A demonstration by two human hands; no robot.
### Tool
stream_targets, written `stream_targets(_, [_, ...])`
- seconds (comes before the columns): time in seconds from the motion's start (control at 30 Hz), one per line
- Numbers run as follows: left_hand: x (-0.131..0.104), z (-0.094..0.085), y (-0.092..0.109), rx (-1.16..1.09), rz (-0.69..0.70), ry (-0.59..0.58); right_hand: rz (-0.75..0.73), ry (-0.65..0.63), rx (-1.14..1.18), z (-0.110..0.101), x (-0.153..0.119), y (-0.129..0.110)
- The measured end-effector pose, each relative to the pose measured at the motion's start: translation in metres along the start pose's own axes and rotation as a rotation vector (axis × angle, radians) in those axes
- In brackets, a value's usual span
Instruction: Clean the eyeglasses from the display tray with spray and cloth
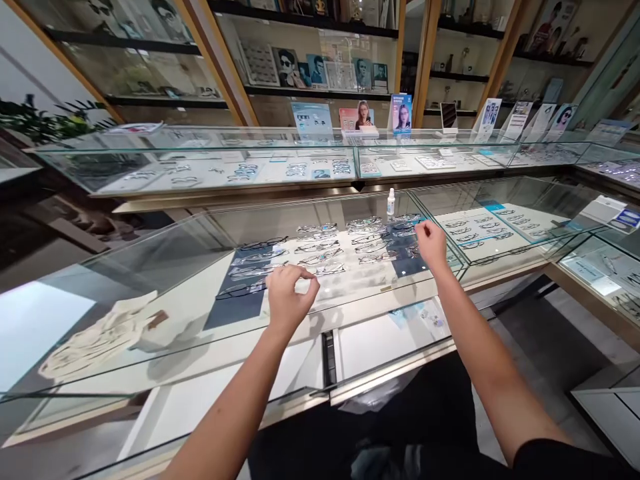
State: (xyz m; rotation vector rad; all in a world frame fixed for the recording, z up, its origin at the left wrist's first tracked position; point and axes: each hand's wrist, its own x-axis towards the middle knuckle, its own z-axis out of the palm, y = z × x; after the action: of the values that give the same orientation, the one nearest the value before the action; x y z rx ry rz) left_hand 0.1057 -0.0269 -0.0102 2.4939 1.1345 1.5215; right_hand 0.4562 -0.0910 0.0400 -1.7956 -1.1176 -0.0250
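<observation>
Glass-edged counter [370,301], left hand [287,300] and right hand [433,245] well apart, eyeglasses [376,257] between.

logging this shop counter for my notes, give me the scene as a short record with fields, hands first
left hand: thumb and forefinger curled into a ring, beside the eyeglasses; any grip unclear
right hand: fingers curled in, near the right end of the rows; any grip unclear
eyeglasses: several rows, partly over a dark mat at left
front counter: glass-sided
bottle: white, upright, beyond the rows
cloth: cream, crumpled, toward the counter's left end
</observation>
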Motion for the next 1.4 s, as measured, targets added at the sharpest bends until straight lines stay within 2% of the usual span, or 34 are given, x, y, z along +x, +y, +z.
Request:
stream_targets(0.13, [-0.002, 0.001, 0.003, -0.055, -0.018, -0.051, 0.029, -0.009, -0.05, -0.019, 0.031, 0.014])
stream_targets(0.23, [-0.003, 0.0, 0.0, -0.054, -0.035, -0.063, 0.048, -0.06, -0.116, -0.029, 0.032, 0.031])
stream_targets(0.3, [-0.003, -0.001, -0.003, -0.046, -0.056, -0.069, 0.065, -0.142, -0.172, -0.032, 0.029, 0.042])
stream_targets(0.47, [-0.002, -0.004, -0.009, -0.023, -0.108, -0.062, 0.12, -0.323, -0.345, -0.028, 0.021, 0.057])
stream_targets(0.6, [-0.001, -0.005, -0.011, -0.016, -0.136, -0.057, 0.145, -0.359, -0.446, -0.022, 0.017, 0.058])
stream_targets(0.77, [-0.001, -0.004, -0.011, -0.015, -0.15, -0.063, 0.13, -0.376, -0.464, -0.018, 0.014, 0.05])
stream_targets(1.03, [-0.001, -0.002, -0.011, -0.025, -0.139, -0.048, 0.242, -0.285, -0.468, -0.012, 0.012, 0.037])
stream_targets(1.2, [0.0, 0.0, -0.011, -0.024, -0.151, -0.046, 0.307, -0.164, -0.464, -0.023, 0.014, 0.032])
stream_targets(1.3, [0.0, 0.001, -0.01, -0.029, -0.161, -0.041, 0.274, -0.073, -0.412, -0.033, 0.015, 0.027])
stream_targets(1.4, [0.001, 0.002, -0.008, -0.057, -0.199, -0.044, 0.149, -0.019, -0.296, -0.034, 0.009, 0.017])
